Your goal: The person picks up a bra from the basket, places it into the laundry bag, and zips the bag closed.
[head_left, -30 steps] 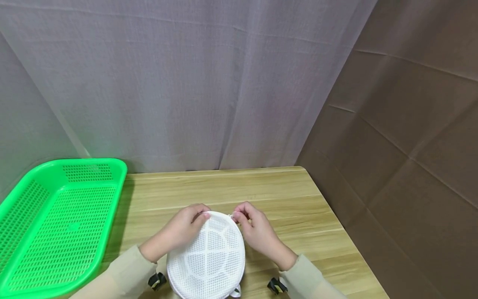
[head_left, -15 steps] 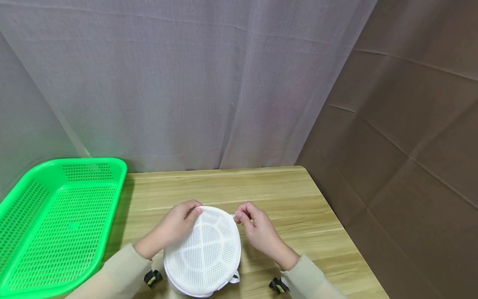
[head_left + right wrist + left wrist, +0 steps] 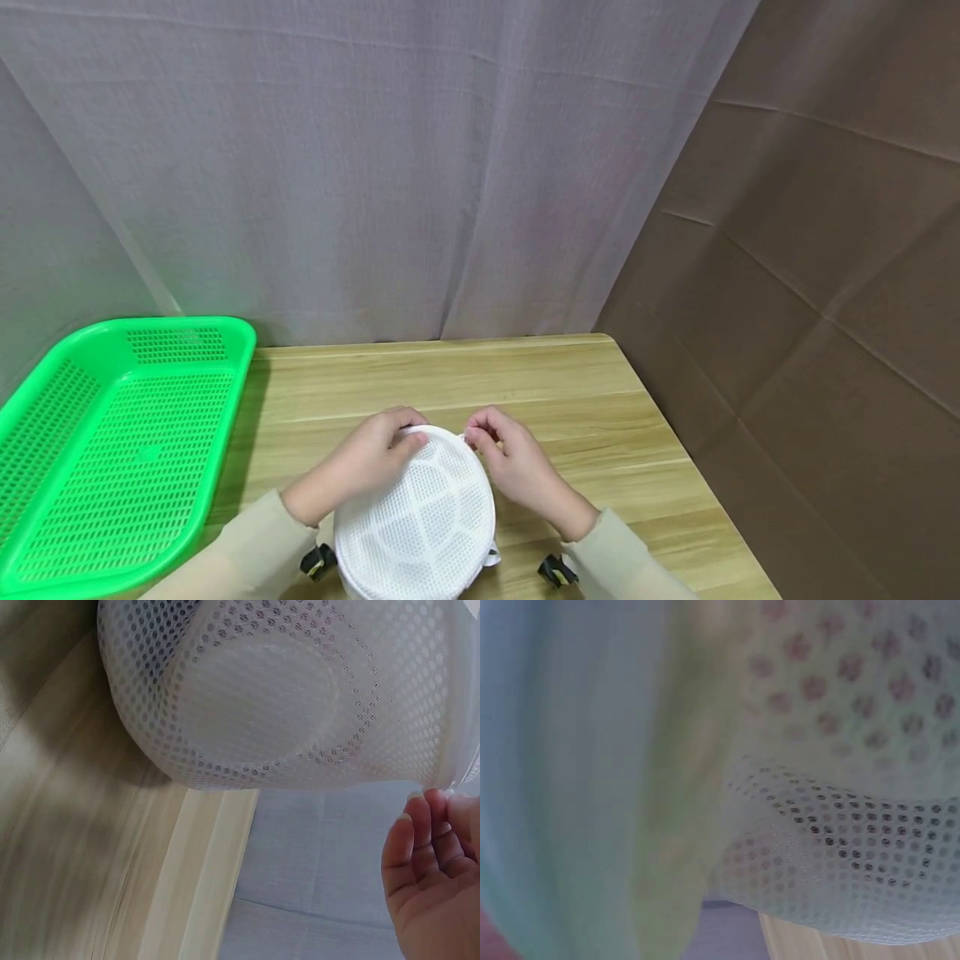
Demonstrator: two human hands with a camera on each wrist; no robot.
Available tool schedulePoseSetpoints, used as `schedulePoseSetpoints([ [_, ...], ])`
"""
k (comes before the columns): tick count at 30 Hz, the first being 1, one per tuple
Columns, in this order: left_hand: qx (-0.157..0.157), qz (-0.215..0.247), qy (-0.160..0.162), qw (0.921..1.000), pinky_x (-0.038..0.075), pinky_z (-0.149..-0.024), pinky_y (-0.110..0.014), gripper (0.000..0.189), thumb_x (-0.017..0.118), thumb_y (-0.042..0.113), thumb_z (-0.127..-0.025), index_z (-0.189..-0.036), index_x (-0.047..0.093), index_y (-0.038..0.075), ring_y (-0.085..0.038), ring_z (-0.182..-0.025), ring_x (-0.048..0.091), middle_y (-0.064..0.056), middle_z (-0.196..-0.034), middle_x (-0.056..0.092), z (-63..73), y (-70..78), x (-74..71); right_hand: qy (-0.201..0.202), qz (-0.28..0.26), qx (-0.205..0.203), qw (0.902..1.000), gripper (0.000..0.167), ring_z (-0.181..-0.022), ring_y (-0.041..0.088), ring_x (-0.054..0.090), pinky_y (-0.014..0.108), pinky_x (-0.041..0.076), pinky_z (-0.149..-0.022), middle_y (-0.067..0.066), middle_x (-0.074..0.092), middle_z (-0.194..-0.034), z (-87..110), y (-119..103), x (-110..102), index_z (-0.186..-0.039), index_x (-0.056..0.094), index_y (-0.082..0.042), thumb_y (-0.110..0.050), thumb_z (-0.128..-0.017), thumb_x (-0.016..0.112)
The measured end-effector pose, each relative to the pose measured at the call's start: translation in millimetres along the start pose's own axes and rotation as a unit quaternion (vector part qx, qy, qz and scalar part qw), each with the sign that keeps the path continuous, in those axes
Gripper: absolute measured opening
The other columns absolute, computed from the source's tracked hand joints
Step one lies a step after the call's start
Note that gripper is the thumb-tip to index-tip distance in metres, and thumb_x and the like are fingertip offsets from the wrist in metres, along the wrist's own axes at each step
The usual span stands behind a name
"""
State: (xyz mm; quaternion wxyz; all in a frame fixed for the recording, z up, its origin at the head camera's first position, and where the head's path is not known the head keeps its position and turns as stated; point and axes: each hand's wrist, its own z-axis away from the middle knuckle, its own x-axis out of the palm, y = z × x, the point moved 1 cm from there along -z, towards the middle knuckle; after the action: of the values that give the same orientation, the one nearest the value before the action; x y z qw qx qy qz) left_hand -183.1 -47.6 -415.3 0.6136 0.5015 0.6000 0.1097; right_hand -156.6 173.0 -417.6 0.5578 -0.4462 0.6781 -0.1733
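Note:
A round white mesh laundry bag (image 3: 416,521) stands at the front middle of the table in the head view, its flat top facing up. My left hand (image 3: 375,457) grips its far left rim, thumb on top of the mesh. At the far right rim my right hand (image 3: 517,462) pinches the small zipper pull with thumb and fingertips; the fingers mostly cover it. In the right wrist view, the zipper edge (image 3: 471,761) runs to the pinching right hand (image 3: 431,862), and a round panel shows in the mesh side. White mesh (image 3: 840,832) fills much of the left wrist view.
A green plastic basket (image 3: 242,375) with slotted walls stands at the left of the wooden table (image 3: 555,375). Behind the table hangs a grey curtain (image 3: 337,183), and a brown cloth wall (image 3: 810,275) rises on the right. A white strap (image 3: 492,557) sticks out at the bag's near right.
The bag and my left hand shift left, then back right and slightly nearer me. My right hand stays nearly in place, pinching at the rim throughout.

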Motion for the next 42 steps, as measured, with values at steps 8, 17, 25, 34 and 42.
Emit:
schedulePoseSetpoints([
  [8,0.002,-0.004,0.021,0.9998,0.05,-0.079,-0.038,0.006,0.062,0.013,-0.095,-0.097,0.067,0.011,-0.012,-0.087,0.058,0.003,-0.094,0.064,0.2,-4.8,-0.5,-0.004,0.0,-0.001,1.0,0.008,-0.081,0.009,0.057,0.029,0.05,-0.072,-0.013,0.06,-0.085,-0.3,0,0,-0.093,0.062,-0.02,-0.02,-0.099,0.056],
  [17,-0.061,0.013,0.049,0.9969,0.048,-0.078,-0.036,0.006,0.062,0.013,-0.095,-0.098,0.066,0.011,-0.014,-0.083,0.055,0.003,-0.09,0.063,-0.4,-11.7,-6.1,0.001,0.003,0.006,1.0,0.01,-0.08,0.022,0.061,0.028,0.051,-0.072,-0.01,0.06,-0.083,0.3,3,-1,-0.092,0.061,-0.019,-0.02,-0.099,0.055],
  [25,-0.07,0.02,0.045,0.9964,0.048,-0.077,-0.036,0.006,0.061,0.015,-0.096,-0.099,0.066,0.012,-0.015,-0.082,0.055,0.002,-0.089,0.062,-1.1,-15.3,-6.4,0.002,0.003,0.004,1.0,0.011,-0.08,0.022,0.062,0.028,0.051,-0.072,-0.006,0.061,-0.083,0.7,2,-2,-0.091,0.061,-0.018,-0.02,-0.1,0.055],
  [34,-0.096,0.035,0.075,0.992,0.049,-0.08,-0.039,0.012,0.059,0.014,-0.097,-0.102,0.067,0.007,-0.017,-0.085,0.057,-0.003,-0.093,0.065,-1.6,-25.1,-10.0,0.018,0.014,0.01,0.9997,0.009,-0.078,0.008,0.059,0.028,0.051,-0.072,-0.013,0.059,-0.082,2.2,6,-3,-0.09,0.061,-0.019,-0.017,-0.098,0.057],
  [42,-0.083,0.033,0.058,0.9943,0.044,-0.096,-0.046,0.025,0.06,0.022,-0.097,-0.114,0.065,0.006,-0.026,-0.109,0.058,-0.009,-0.111,0.066,-0.2,-16.1,-10.3,0.026,0.013,0.004,0.9996,0.009,-0.078,0.007,0.058,0.027,0.051,-0.071,-0.013,0.059,-0.082,1.2,7,-2,-0.091,0.061,-0.019,-0.013,-0.097,0.058],
])
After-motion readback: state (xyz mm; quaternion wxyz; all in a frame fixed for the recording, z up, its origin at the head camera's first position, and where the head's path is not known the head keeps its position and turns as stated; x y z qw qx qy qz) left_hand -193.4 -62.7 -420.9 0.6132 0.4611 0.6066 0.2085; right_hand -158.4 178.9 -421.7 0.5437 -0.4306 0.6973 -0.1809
